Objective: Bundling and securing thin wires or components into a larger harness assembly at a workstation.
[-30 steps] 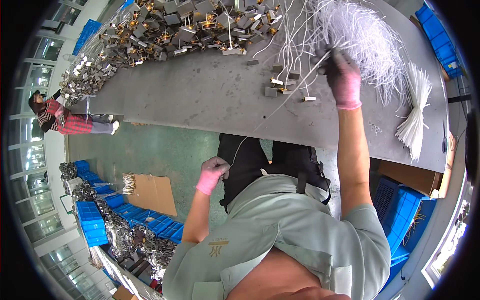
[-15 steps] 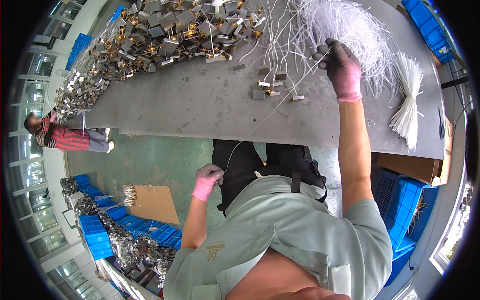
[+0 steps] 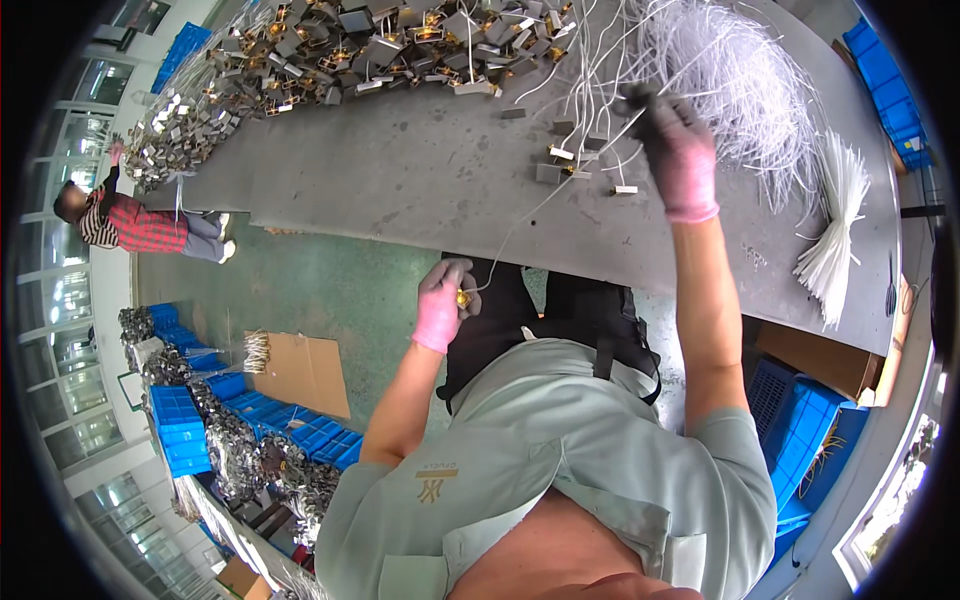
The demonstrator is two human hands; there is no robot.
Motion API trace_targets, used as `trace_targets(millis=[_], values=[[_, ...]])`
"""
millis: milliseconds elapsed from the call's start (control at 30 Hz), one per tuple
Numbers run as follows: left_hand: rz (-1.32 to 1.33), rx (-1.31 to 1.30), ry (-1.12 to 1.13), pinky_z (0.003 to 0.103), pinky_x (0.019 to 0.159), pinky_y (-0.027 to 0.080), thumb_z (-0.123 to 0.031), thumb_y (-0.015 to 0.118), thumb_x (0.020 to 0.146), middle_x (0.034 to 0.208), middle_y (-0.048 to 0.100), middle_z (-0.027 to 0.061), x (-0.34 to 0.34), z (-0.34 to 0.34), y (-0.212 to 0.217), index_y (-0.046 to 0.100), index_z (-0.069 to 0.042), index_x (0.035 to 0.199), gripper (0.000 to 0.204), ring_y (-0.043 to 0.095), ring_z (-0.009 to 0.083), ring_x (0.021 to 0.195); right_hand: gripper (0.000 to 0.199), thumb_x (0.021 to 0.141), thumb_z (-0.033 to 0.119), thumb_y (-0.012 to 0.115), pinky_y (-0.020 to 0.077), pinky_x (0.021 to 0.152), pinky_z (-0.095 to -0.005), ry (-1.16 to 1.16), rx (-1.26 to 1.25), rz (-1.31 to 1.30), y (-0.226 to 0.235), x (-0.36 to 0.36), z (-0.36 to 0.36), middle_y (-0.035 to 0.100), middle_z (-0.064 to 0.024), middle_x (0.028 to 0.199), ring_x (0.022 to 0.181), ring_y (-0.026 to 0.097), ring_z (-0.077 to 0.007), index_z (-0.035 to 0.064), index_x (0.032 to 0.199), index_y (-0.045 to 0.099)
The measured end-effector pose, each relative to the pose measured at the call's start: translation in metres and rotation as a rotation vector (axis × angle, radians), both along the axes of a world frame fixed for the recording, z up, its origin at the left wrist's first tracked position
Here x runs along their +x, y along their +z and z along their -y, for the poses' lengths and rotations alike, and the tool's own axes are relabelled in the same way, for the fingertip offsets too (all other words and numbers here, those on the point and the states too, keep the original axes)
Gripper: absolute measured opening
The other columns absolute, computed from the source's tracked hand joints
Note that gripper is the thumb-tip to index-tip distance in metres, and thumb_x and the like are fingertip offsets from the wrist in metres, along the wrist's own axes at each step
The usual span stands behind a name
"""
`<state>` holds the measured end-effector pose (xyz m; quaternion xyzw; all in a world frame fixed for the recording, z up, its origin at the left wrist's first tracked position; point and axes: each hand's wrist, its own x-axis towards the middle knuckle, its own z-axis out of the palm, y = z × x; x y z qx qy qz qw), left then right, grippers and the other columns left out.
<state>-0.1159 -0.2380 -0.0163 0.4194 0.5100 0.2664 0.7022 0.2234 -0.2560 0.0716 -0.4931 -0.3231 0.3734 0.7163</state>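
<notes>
At the table's near edge, at about 7 o'clock of the head view, the left hand (image 3: 445,303) is pinched shut on a small brass part (image 3: 464,298). Its white wire (image 3: 545,195) runs taut to the right hand (image 3: 672,140) at 1 o'clock, fingers closed on the strand beside the wire tangle (image 3: 740,80). A snag there could yank it loose — open table (image 3: 400,190) lies between.

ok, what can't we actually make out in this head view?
- Left hand: closed around a small brass-coloured part; the glove hides most of it.
- Right hand: fingertips buried in the tangle of white wires, so the grip is unclear.
- Thin wire between the hands: too fine to follow into the tangle.
- Metal parts at the table's far side: cut off by the top edge.
</notes>
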Motion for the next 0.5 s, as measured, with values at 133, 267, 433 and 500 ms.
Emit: trace_targets(millis=[133,267,433,500], values=[[0.122,-0.024,0.106,0.027,0.040,0.036,-0.024,0.053,0.093,0.069,0.051,0.0049,0.019,-0.021,-0.005,0.056,-0.004,0.097,0.021,0.049,0.0141,0.049,0.022,0.091,0.018,0.060,0.0487,0.072,-0.0265,0.051,-0.363,0.364,-0.020,-0.042,0.003,0.069,-0.0065,0.084,0.077,0.062,-0.0124,-0.0016,0.094,0.069],[0.257,-0.049,0.230,0.030,0.041,0.042,-0.023,0.051,0.095,0.070,0.055,0.0061,0.079,-0.037,0.022,0.056,-0.006,0.101,0.020,0.056,0.0179,0.051,0.014,0.084,0.010,0.067,0.0482,0.069,-0.0272,0.171,-0.134,0.391,-0.051,-0.125,0.010,0.066,-0.0069,0.077,0.074,0.060,-0.0135,-0.0017,0.091,0.069],[0.328,0.000,0.109,0.032,0.053,0.048,-0.026,0.052,0.095,0.090,0.061,0.0094,0.105,-0.058,0.036,0.054,-0.004,0.104,0.024,0.060,0.0190,0.067,0.022,0.092,0.015,0.060,0.0509,0.061,-0.0255,0.282,-0.266,-0.051,-0.021,-0.093,-0.016,0.068,-0.0085,0.081,0.065,0.063,-0.0133,-0.0057,0.094,0.067],[0.091,0.501,-0.020,0.037,0.081,0.048,-0.036,0.052,0.095,0.108,0.060,0.0105,0.111,-0.083,0.012,0.051,-0.002,0.119,0.042,0.058,0.0209,0.095,0.026,0.093,0.019,0.059,0.0525,0.061,-0.0266,0.186,-0.296,-0.059,-0.042,-0.061,-0.041,0.069,-0.0105,0.080,0.064,0.064,-0.0136,-0.0060,0.097,0.067]])
